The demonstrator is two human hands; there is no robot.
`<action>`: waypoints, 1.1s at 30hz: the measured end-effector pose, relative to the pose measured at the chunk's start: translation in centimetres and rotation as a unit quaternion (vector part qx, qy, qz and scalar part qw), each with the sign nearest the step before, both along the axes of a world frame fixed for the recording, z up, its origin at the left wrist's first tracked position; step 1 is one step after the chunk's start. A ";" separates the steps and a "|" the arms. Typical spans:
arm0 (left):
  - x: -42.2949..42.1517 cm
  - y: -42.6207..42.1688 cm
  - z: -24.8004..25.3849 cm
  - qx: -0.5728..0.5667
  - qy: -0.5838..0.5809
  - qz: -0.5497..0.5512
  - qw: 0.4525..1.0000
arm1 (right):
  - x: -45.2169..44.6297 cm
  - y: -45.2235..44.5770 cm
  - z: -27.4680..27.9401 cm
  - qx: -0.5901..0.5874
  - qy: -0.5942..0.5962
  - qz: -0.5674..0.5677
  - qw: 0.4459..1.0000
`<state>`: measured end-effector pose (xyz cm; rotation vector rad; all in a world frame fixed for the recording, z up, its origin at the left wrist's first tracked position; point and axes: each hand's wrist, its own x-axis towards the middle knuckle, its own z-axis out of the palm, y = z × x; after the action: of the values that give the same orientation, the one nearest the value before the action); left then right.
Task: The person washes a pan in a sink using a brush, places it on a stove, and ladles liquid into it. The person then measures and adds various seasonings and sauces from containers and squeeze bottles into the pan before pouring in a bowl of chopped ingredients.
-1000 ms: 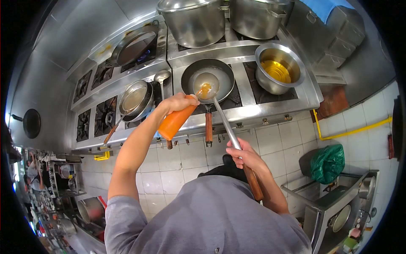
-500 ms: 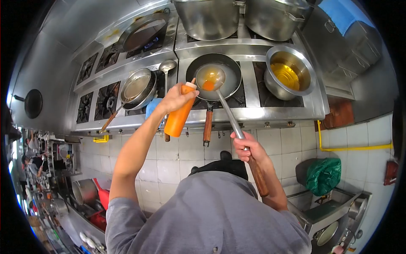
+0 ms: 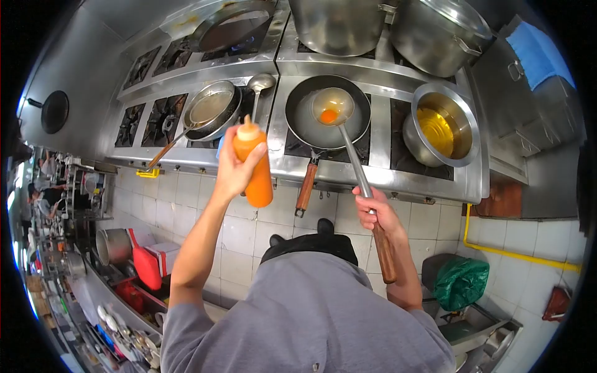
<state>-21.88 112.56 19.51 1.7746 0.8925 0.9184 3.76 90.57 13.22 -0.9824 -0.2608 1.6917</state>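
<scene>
My left hand [image 3: 231,171] is closed around an orange squeeze bottle [image 3: 258,180], its pale nozzle pointing up. The bottle is held in front of the stove edge, left of the frying pan [image 3: 300,133]. With closed fingers, my right hand [image 3: 380,214] grips a long-handled ladle [image 3: 353,155] where its metal shaft meets the wooden grip. The ladle's bowl hangs over the dark pan, holding a yellowish liquid with a round orange blob [image 3: 328,116]. Whether the bowl touches the pan cannot be made out. The pan's wooden handle [image 3: 306,189] points toward me.
Right of the pan stands a metal pot of yellow oil [image 3: 435,133]. On the left burners are a strainer over a pan [image 3: 208,105] and another ladle [image 3: 261,82]. Large stockpots [image 3: 339,28] line the back. A bin with a green bag [image 3: 461,283] is at lower right.
My left hand has drawn the squeeze bottle leftward, away from the ladle, and turned its nozzle more upright. My right hand still holds the ladle over the pan. The whole view has shifted slightly.
</scene>
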 end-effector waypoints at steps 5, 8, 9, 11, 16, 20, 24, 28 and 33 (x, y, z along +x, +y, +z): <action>-5.9 -5.5 -0.8 -0.024 0.004 0.085 0.996 | 1.4 1.5 -2.4 -0.074 -0.309 0.034 0.948; -10.6 -9.4 -3.2 -0.019 0.033 0.154 0.987 | 2.7 1.9 -5.6 0.025 -0.637 0.004 0.771; -12.1 -10.7 -3.9 -0.032 0.032 0.184 0.982 | 3.0 2.3 -5.6 0.025 -0.638 0.011 0.770; -14.2 -13.6 -4.9 -0.055 0.014 0.228 0.972 | 3.4 3.1 -5.2 -0.041 -0.647 0.027 0.761; -18.8 -19.5 -6.6 -0.075 -0.013 0.325 0.943 | 3.4 4.5 -6.8 -0.038 -0.675 0.039 0.736; -21.8 -23.5 -7.3 -0.081 -0.012 0.382 0.920 | 2.2 5.0 -6.2 -0.099 -0.219 0.016 0.970; -24.7 -25.9 -7.6 -0.054 -0.032 0.392 0.918 | 2.2 4.8 -6.4 -0.085 0.065 -0.010 0.994; -29.2 -28.8 -8.5 -0.052 -0.075 0.410 0.908 | -0.2 4.6 -4.4 -0.104 -0.040 -0.001 0.994; -34.6 -32.3 -9.0 -0.030 -0.118 0.446 0.887 | -4.0 3.5 -2.5 -0.124 -0.323 -0.011 0.938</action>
<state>-56.44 80.21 10.51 1.1106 1.5887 1.6137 -0.21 94.04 10.71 -1.7151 -0.4671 1.3528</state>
